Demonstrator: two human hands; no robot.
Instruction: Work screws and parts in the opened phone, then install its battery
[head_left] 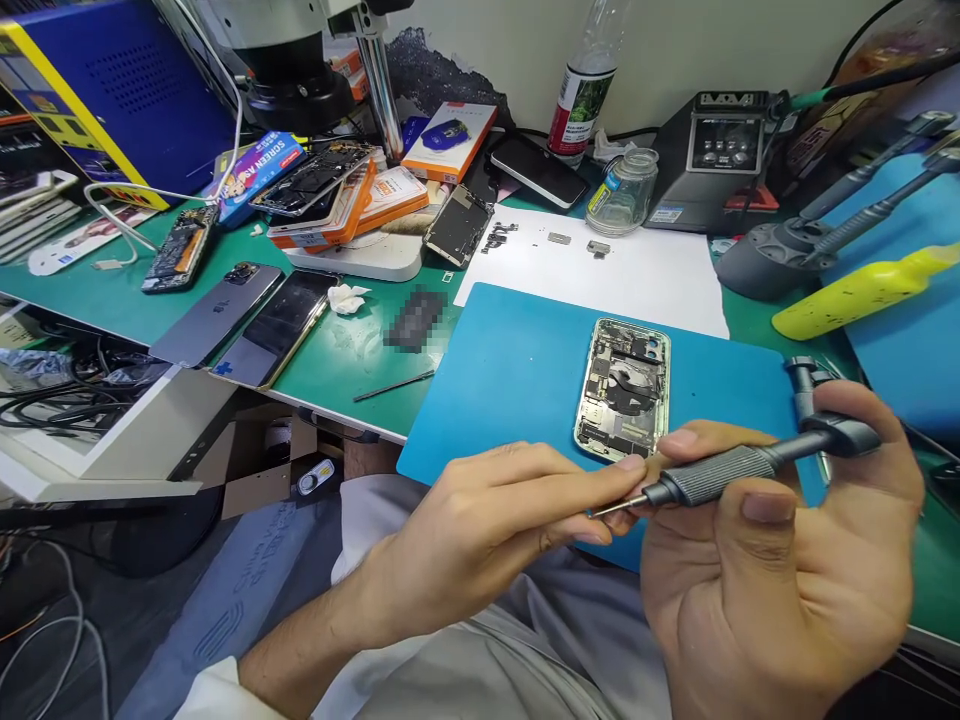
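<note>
My right hand (795, 580) is closed around a grey screwdriver (720, 475) with a knurled handle, its cap against my raised finger. The thin bit points left, towards my left hand (510, 510). That hand's finger and thumb come together around the tip; whether they pinch anything small there I cannot make out. Just beyond my fingers, an opened phone (624, 390) lies on a blue mat (517, 370), its inner parts exposed. My fingers overlap its lower edge in the view.
A white sheet (517, 275) with small parts lies behind the mat. Screwdrivers stand in a grey holder (769, 260) at right, near a yellow bottle (862, 295). A glass jar (622, 190) is behind. Phones (217, 315) and a microscope (292, 60) occupy the left.
</note>
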